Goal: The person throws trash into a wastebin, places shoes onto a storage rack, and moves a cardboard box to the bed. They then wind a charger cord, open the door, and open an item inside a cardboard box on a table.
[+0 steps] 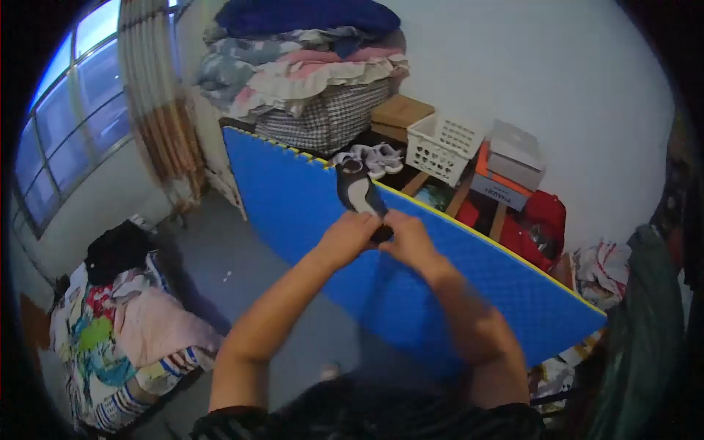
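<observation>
A dark shoe point(361, 192) with a pale curved patch is held out in front of me, its opening pointing away. My left hand point(350, 233) grips its near end from the left. From the other side my right hand point(408, 236) closes on the same end, the fingertips of both hands close together. Behind the shoe stands a blue foam mat point(293, 187) with a yellow edge, upright like a panel. Just past its top edge lies a pair of pale grey shoes point(380, 159). My fingers hide the near end of the held shoe.
Beyond the mat are a white plastic basket point(442, 147), a cardboard box point(402, 111), shoe boxes point(510, 165) and a red bag point(539, 231) on slats. Folded bedding point(308, 73) is stacked at the back. A clothes pile point(139, 323) lies left, near a curtain point(158, 103).
</observation>
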The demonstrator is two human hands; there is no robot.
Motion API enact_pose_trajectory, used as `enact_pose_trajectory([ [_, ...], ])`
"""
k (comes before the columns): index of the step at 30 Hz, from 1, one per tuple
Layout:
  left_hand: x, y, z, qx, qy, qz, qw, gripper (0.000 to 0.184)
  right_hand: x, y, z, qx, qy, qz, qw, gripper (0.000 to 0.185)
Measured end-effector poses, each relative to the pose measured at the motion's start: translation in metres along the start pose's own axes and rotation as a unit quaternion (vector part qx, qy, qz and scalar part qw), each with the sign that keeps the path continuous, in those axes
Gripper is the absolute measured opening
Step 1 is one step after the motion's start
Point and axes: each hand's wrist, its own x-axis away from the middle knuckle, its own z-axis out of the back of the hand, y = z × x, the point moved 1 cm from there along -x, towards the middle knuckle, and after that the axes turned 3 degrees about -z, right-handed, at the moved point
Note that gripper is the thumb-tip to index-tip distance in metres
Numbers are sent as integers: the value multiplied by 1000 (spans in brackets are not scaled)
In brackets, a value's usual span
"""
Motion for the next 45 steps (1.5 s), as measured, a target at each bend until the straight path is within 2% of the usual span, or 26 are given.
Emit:
enact_pose_trajectory([
  [3,-44,-10,-2,82,44,-74,993,42,-19,30,36,3,48,-51,998,37],
  [6,-85,-34,-18,137,96,-144,975,47,-31,61,75,4,37,-132,991,41],
  [7,-93,-38,-15,141,75,-139,977,47,-34,68,86,-13,33,-145,989,41],
  [10,-118,-68,-39,172,82,-143,971,39,-43,100,109,-20,-5,-262,965,40],
  [11,-123,-79,-52,174,55,-116,976,44,-40,149,99,-56,34,-221,973,40],
  [14,-134,-95,-72,173,21,-91,980,41,-40,177,108,-8,43,-220,975,44],
  [17,-146,-103,-85,186,27,-84,979,34,-42,225,109,-23,2,-245,969,34],
  [20,-157,-119,-113,156,28,-62,985,27,-46,279,106,-74,-50,-269,959,35],
  [23,-172,-125,-129,165,-3,-22,986,25,-48,335,99,-76,-63,-244,965,35],
  [24,-177,-128,-138,161,10,-32,986,24,-50,344,98,-116,-59,-234,963,35],
  [26,-189,-135,-159,153,37,-54,986,22,-55,361,97,-196,-50,-214,956,36],
  [27,-195,-123,-150,187,33,-36,981,18,-58,370,98,-182,-67,-208,959,37],
  [31,-209,-120,-170,153,6,-1,988,12,-71,389,104,-120,-124,-192,966,40],
  [34,-215,-118,-179,146,-25,18,989,24,-73,414,99,-114,-167,-180,963,41],
  [35,-216,-118,-180,136,-26,20,990,22,-73,422,96,-119,-181,-176,960,42],
  [38,-219,-118,-184,118,-38,27,992,18,-76,391,116,-154,-176,-274,933,44],
  [41,-225,-115,-183,116,-59,36,991,16,-73,433,99,-155,-172,-225,946,48],
  [45,-228,-118,-198,103,-71,40,991,15,-75,420,107,-110,-187,-201,955,50],
])
